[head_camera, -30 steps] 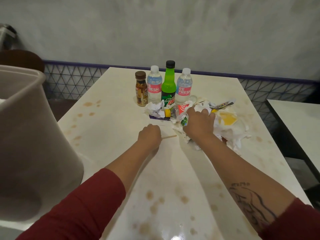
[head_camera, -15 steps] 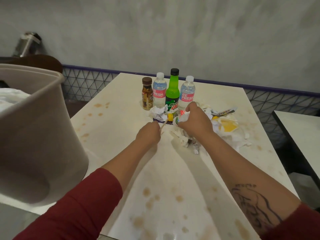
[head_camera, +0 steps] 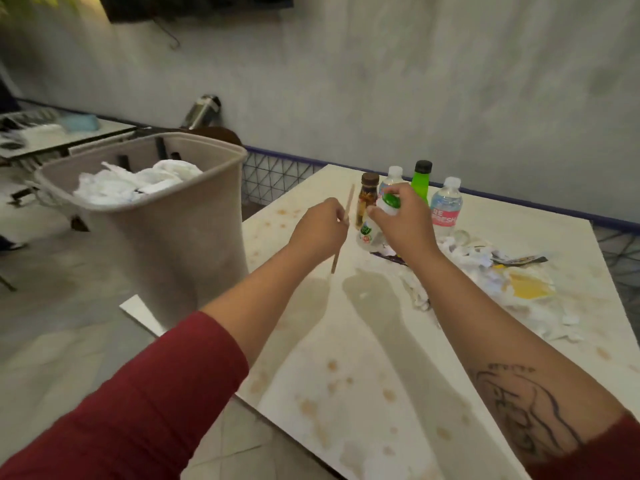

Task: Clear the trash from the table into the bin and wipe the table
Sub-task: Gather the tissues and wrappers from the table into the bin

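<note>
My left hand (head_camera: 320, 226) pinches a thin wooden stick (head_camera: 343, 230), held upright above the table's left edge. My right hand (head_camera: 403, 218) grips a small white bottle with a green label (head_camera: 372, 225), lifted just off the stained white table (head_camera: 363, 358). A beige bin (head_camera: 166, 233) stands left of the table, with crumpled white paper (head_camera: 131, 183) inside. A heap of crumpled napkins and wrappers (head_camera: 485, 275) lies on the table to the right of my right hand.
At the table's far side stand a brown bottle (head_camera: 367, 199), a green bottle (head_camera: 420, 181) and a water bottle (head_camera: 446, 206); another is hidden behind my hand. Brown spots mark the tabletop. Another table (head_camera: 52, 133) is at the far left.
Both hands rose from the table and moved left toward the bin. The left took up the stick, the right lifted the small bottle out of the heap. My view turned left.
</note>
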Available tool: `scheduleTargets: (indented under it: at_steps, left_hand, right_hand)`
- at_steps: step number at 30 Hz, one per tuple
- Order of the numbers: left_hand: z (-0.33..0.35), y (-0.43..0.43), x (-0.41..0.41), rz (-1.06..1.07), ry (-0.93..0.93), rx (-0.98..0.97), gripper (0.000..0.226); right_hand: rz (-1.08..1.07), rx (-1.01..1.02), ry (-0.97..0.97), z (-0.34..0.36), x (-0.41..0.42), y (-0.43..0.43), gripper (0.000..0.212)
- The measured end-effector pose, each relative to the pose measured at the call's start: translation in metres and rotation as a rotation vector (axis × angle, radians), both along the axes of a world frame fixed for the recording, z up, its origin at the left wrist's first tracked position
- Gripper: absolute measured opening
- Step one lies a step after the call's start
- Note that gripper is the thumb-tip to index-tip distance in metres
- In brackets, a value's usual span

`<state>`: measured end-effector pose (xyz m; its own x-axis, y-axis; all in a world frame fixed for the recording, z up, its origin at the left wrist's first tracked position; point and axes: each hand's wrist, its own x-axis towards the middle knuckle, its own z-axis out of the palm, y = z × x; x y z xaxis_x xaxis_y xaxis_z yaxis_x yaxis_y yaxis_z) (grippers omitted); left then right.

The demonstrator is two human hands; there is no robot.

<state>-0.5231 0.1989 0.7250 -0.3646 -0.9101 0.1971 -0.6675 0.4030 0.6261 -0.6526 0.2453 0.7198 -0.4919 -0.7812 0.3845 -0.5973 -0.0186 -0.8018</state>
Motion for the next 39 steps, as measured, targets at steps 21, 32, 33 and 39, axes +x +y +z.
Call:
scheduleTargets:
  at_steps: [21,32,33,39]
  left_hand:
    - [0.152,-0.048,0.210,0.184,0.299,-0.070,0.015]
    - [0.109,-0.093,0.243,0.124,-0.135,-0.025,0.046]
    - [0.109,-0.095,0.243,0.118,-0.217,-0.077,0.047]
    - [0.107,-0.103,0.242,0.068,-0.451,-0.164,0.038]
  right_hand:
    - [0.324,-0.216,0.092,0.148,0.213,-0.087,0.031]
    - [0.218,0.157,0.316,0.114,0.240,-0.116,0.055]
    - [0.197,0.153,0.352,0.114,0.240,-0.114,0.056]
    - [0.084,0.211,0.547,0.115,0.241,-0.111,0.029]
